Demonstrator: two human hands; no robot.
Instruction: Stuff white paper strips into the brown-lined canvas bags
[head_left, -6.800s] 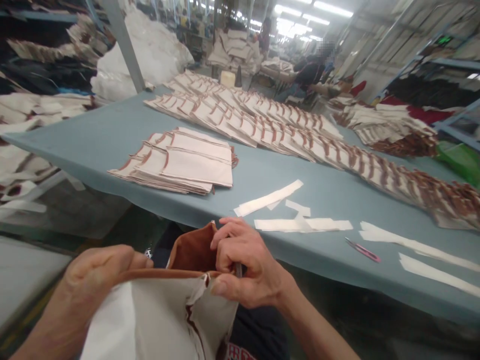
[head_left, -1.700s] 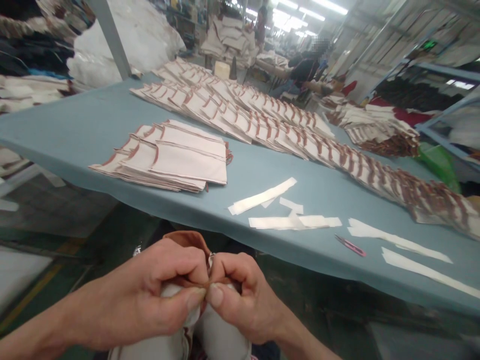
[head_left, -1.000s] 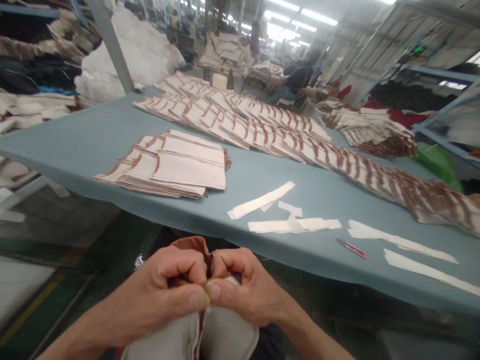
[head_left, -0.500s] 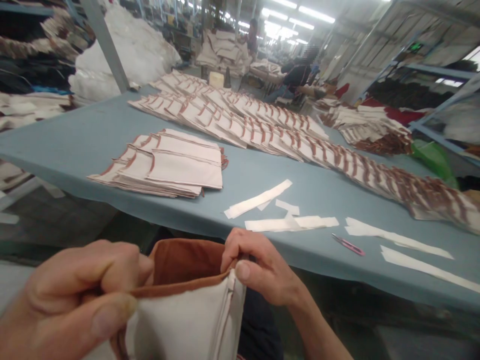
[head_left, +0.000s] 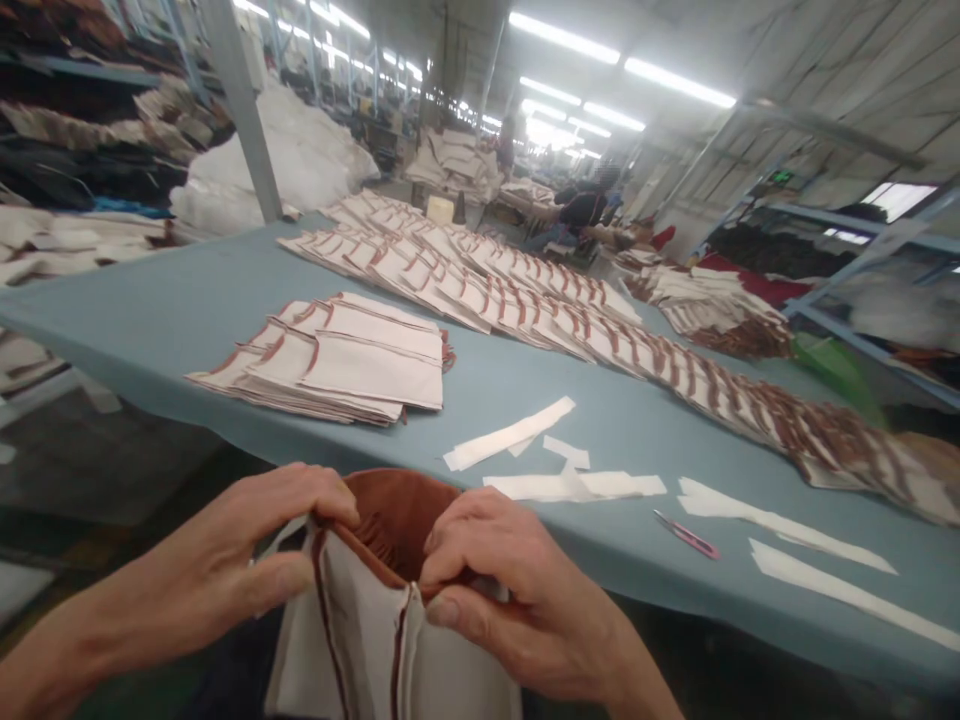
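A cream fabric bag piece with a reddish-brown lining hangs between my hands, its mouth held open in front of the table edge. My left hand grips the rim at the left, fingers over the edge and thumb outside. At the seam near the middle of the rim, my right hand pinches the edge, with the thumb outside and the fingers inside. Brown fringe-like strands show within the lining. The lower end of the bag runs out of view.
A blue-green table carries a small stack of cream pieces, long overlapping rows of similar pieces, white strips and pink thread snips. A metal post rises at the far left. A person sits farther back.
My left hand has moved right and away from the camera, to another part of the rim. The bag has turned, bringing its seam between my hands. The view has tilted upward.
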